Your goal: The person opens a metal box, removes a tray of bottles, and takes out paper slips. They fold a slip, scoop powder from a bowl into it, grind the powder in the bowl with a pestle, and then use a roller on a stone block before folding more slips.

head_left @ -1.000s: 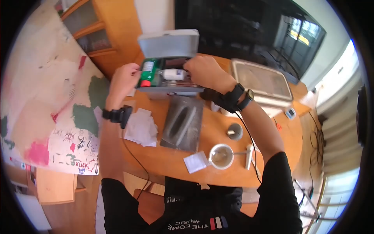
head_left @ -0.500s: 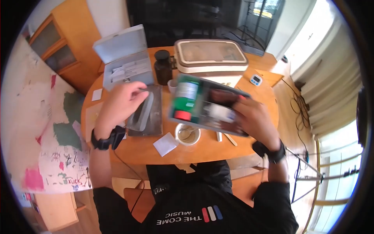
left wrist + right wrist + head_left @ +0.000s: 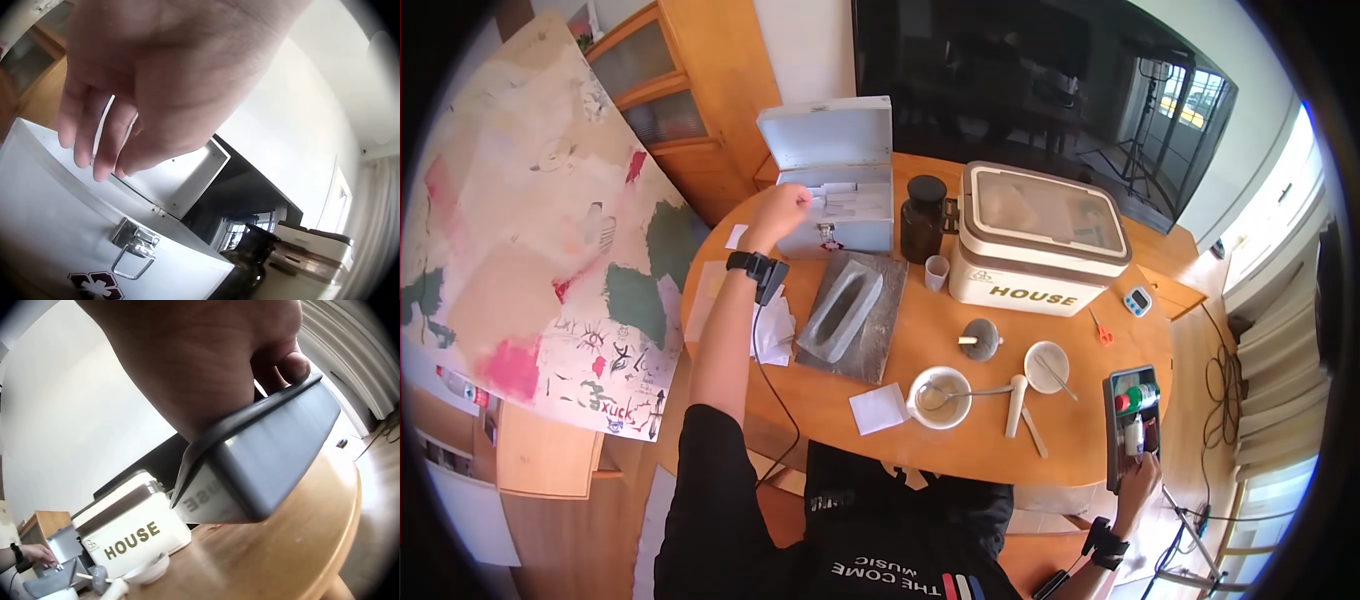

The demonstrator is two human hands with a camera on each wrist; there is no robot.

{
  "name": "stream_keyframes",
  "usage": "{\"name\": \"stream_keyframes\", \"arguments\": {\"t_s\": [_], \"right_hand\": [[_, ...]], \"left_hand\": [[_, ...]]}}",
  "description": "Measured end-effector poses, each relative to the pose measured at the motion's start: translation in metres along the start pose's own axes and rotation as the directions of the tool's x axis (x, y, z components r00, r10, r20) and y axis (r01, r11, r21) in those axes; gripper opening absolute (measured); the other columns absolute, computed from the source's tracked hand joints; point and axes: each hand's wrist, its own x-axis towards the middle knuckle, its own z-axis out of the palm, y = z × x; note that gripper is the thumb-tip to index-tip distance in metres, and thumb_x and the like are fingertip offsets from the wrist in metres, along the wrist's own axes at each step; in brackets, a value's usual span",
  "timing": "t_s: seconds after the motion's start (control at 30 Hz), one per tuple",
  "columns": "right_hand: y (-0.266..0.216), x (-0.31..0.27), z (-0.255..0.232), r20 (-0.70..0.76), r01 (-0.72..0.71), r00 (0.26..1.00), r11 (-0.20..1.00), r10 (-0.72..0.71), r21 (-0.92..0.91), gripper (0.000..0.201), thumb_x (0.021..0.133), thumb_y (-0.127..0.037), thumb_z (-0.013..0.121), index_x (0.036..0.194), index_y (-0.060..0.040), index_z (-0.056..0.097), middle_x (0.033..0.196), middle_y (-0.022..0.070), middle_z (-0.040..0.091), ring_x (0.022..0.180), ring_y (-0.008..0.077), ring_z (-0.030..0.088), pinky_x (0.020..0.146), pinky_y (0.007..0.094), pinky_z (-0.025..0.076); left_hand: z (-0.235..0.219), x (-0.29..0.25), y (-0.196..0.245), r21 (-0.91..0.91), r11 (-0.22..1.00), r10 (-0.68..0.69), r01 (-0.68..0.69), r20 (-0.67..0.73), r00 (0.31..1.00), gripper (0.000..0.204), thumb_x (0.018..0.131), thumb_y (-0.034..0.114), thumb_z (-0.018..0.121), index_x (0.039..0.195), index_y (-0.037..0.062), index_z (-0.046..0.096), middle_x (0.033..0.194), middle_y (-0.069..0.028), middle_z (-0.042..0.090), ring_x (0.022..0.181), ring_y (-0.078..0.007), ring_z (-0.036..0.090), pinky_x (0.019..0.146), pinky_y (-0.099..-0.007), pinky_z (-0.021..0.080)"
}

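Observation:
A grey tray (image 3: 1113,430) with a green bottle (image 3: 1137,398) and a white bottle in it is at the table's right edge. My right hand (image 3: 1138,490) grips its near end; in the right wrist view the fingers of that hand (image 3: 212,369) bend over the tray's rim (image 3: 250,419). The white metal box (image 3: 865,236) stands at the back left, lid raised, with white packets (image 3: 840,203) inside. My left hand (image 3: 780,215) is over its left front edge, fingers loosely bent and pointing down in the left wrist view, where the hand (image 3: 162,81) holds nothing visible.
A dark jar (image 3: 922,222) and a cream HOUSE box (image 3: 1040,255) stand right of the metal box. Nearer are a stone slab (image 3: 878,345), two white bowls (image 3: 941,412), a pestle-like white tool (image 3: 1016,405), orange scissors (image 3: 1106,336) and a timer (image 3: 1137,301).
The tray has come out of the metal box and moved to the far right in my right hand. My left hand let go of it, drew back, then returned over the box.

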Motion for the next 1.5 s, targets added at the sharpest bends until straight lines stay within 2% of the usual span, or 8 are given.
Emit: {"name": "stream_keyframes", "arguments": {"t_s": [0.27, 0.37, 0.47, 0.87, 1.1, 1.3, 1.4, 1.5], "right_hand": [[-0.004, 0.029, 0.044, -0.007, -0.056, 0.998, 0.993, 0.055, -0.108, 0.006, 0.089, -0.005, 0.06, 0.086, -0.0004, 0.059, 0.088, 0.0211, 0.063, 0.084, 0.046, 0.064, 0.071, 0.0538, 0.049], [-0.004, 0.035, 0.057, -0.005, -0.047, 0.999, 0.994, 0.046, -0.097, 0.006, 0.089, -0.004, 0.06, 0.086, 0.0003, 0.058, 0.089, 0.0211, 0.063, 0.085, 0.0458, 0.064, 0.07, 0.0535, 0.049], [-0.002, 0.038, 0.065, 0.011, -0.044, 0.999, 0.996, 0.045, -0.081, 0.003, 0.088, -0.002, 0.058, 0.087, 0.0013, 0.058, 0.09, 0.0216, 0.063, 0.086, 0.0457, 0.063, 0.072, 0.0539, 0.048], [-0.001, 0.05, 0.065, 0.063, -0.017, 0.998, 1.0, 0.016, 0.008, 0.002, 0.088, 0.001, 0.055, 0.087, 0.0032, 0.054, 0.091, 0.0232, 0.06, 0.088, 0.0479, 0.06, 0.075, 0.0545, 0.047], [-0.003, 0.051, 0.058, 0.122, -0.038, 0.991, 0.998, 0.045, -0.056, 0.003, 0.089, 0.0, 0.056, 0.092, 0.0017, 0.056, 0.091, 0.0231, 0.061, 0.089, 0.0488, 0.061, 0.076, 0.0549, 0.047], [-0.026, 0.054, 0.048, -0.016, 0.03, 0.999, 0.999, -0.03, -0.023, 0.017, 0.096, -0.005, 0.059, 0.111, -0.0011, 0.064, 0.097, 0.0182, 0.064, 0.093, 0.0416, 0.063, 0.081, 0.0513, 0.049], [-0.06, 0.054, 0.042, 0.152, -0.047, 0.988, 0.974, 0.013, 0.223, 0.033, 0.094, -0.004, 0.061, 0.127, -0.0016, 0.063, 0.104, 0.018, 0.065, 0.098, 0.0389, 0.063, 0.086, 0.0493, 0.049], [-0.048, 0.052, 0.054, 0.135, 0.088, 0.986, 0.991, -0.102, 0.106, 0.053, 0.09, -0.003, 0.065, 0.142, -0.0014, 0.056, 0.116, 0.022, 0.065, 0.104, 0.0417, 0.062, 0.093, 0.0511, 0.049]], "left_hand": [[0.046, 0.052, 0.011, -0.139, 0.986, 0.126, -0.096, 0.231, 0.965, 0.02, 0.086, 0.005, 0.063, 0.1, 0.0034, 0.078, 0.101, -0.0205, 0.076, 0.095, -0.0375, 0.073, 0.084, -0.0445, 0.057], [0.058, 0.063, 0.015, 0.079, 0.994, 0.052, -0.075, 0.265, 0.963, 0.023, 0.086, 0.003, 0.062, 0.103, 0.0033, 0.077, 0.106, -0.0222, 0.075, 0.1, -0.0404, 0.072, 0.086, -0.0468, 0.056], [0.058, 0.068, 0.012, 0.26, 0.966, -0.05, -0.004, 0.204, 0.978, 0.024, 0.086, 0.002, 0.063, 0.106, 0.0032, 0.077, 0.11, -0.0237, 0.073, 0.105, -0.0428, 0.069, 0.089, -0.0493, 0.056], [0.075, 0.067, 0.0, 0.339, 0.937, 0.015, -0.083, 0.198, 0.98, 0.029, 0.079, 0.003, 0.072, 0.108, 0.0027, 0.074, 0.107, -0.0212, 0.073, 0.106, -0.042, 0.068, 0.092, -0.0507, 0.054], [0.073, 0.069, -0.003, 0.202, 0.979, -0.065, 0.005, 0.29, 0.955, 0.026, 0.084, 0.003, 0.067, 0.108, 0.0024, 0.076, 0.119, -0.0233, 0.072, 0.11, -0.0418, 0.069, 0.094, -0.0493, 0.055], [0.056, 0.074, 0.012, 0.255, 0.966, -0.1, -0.029, 0.48, 0.871, 0.036, 0.082, 0.003, 0.067, 0.117, 0.0026, 0.074, 0.122, -0.0251, 0.071, 0.112, -0.0433, 0.068, 0.096, -0.0479, 0.054], [0.057, 0.072, 0.008, 0.218, 0.975, -0.075, -0.035, 0.476, 0.876, 0.036, 0.082, 0.005, 0.068, 0.118, 0.0033, 0.074, 0.121, -0.0254, 0.071, 0.113, -0.0436, 0.068, 0.096, -0.0478, 0.054], [0.052, 0.065, 0.017, 0.24, 0.971, -0.093, -0.016, 0.438, 0.894, 0.035, 0.085, 0.006, 0.069, 0.119, 0.0039, 0.074, 0.12, -0.0258, 0.071, 0.114, -0.0434, 0.067, 0.097, -0.0476, 0.054]]}}
